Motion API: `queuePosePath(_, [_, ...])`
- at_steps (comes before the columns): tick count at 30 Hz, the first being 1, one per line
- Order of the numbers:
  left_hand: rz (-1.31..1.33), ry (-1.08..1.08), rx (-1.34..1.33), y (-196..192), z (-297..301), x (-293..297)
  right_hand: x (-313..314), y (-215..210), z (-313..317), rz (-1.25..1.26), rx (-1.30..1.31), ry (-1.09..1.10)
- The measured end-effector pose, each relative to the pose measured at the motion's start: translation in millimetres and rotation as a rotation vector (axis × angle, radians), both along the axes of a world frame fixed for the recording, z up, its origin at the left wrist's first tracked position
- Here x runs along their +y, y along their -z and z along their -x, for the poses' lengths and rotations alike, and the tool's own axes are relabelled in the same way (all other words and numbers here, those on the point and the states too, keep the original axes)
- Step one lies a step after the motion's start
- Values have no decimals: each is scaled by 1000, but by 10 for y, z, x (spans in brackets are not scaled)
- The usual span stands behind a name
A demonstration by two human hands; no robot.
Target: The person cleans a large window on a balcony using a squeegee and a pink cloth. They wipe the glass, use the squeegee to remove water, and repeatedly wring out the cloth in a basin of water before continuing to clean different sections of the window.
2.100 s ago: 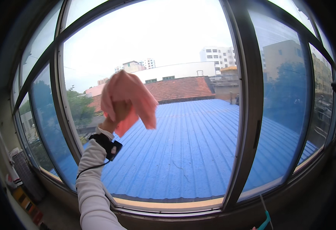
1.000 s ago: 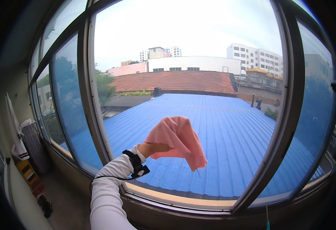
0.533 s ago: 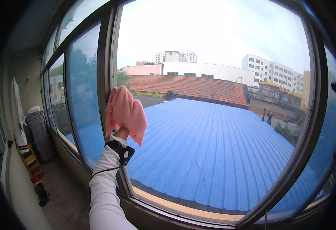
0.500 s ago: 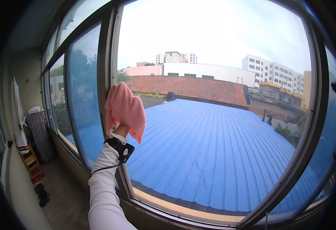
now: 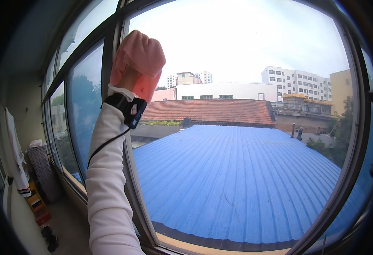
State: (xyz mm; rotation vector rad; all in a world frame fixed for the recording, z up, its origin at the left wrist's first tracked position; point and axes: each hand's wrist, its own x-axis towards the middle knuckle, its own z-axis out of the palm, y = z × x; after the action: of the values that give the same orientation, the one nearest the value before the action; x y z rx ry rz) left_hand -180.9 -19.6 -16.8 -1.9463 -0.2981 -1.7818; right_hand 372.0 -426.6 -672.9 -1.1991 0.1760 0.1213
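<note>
My left hand [image 5: 129,79] is raised at the upper left part of a large window pane [image 5: 237,51]. A pink cloth [image 5: 143,53] is bunched over its fingers and hangs down on the right side of the wrist. The fingers themselves are hidden under the cloth, which lies against the glass beside the dark window frame [image 5: 119,25]. A black device with a cable [image 5: 131,111] is strapped to the wrist, over a white sleeve [image 5: 110,178]. My right hand is out of view.
Left of the frame post stands a bluish window panel [image 5: 84,102]. Farther left are a hanging white towel [image 5: 16,148], a tall grey woven basket [image 5: 44,170] and an orange-red shelf [image 5: 39,208]. Beyond the glass stretches a blue corrugated roof [image 5: 237,182].
My left hand has moved up along the left edge of the pane with the cloth. The outside scene sits slightly lower in view.
</note>
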Motion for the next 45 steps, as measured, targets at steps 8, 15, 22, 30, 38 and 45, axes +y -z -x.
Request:
queuePosePath(8, [-388, -1413, -23, -714, -268, -334, -56, -423, 173, -8, -52, 131])
queuePosePath(15, [-366, -1503, -35, -938, -365, -364, -15, -416, 192, 32, 0, 148])
queuePosePath(22, [-358, -1413, -8, -1133, -625, -414, 28, -410, -82, -12, 3, 141])
queuePosePath(30, [-335, -1247, -48, -1380, -1161, -540, -223, -294, -361, 6, -37, 159])
queuePosePath(38, [-309, -1058, -91, -1366, -2169, -544, -919, -165, -517, 57, 79, 257])
queuePosePath(45, [-277, -902, -129, -1451, -3437, -800, -1726, 5, -851, 92, 164, 378])
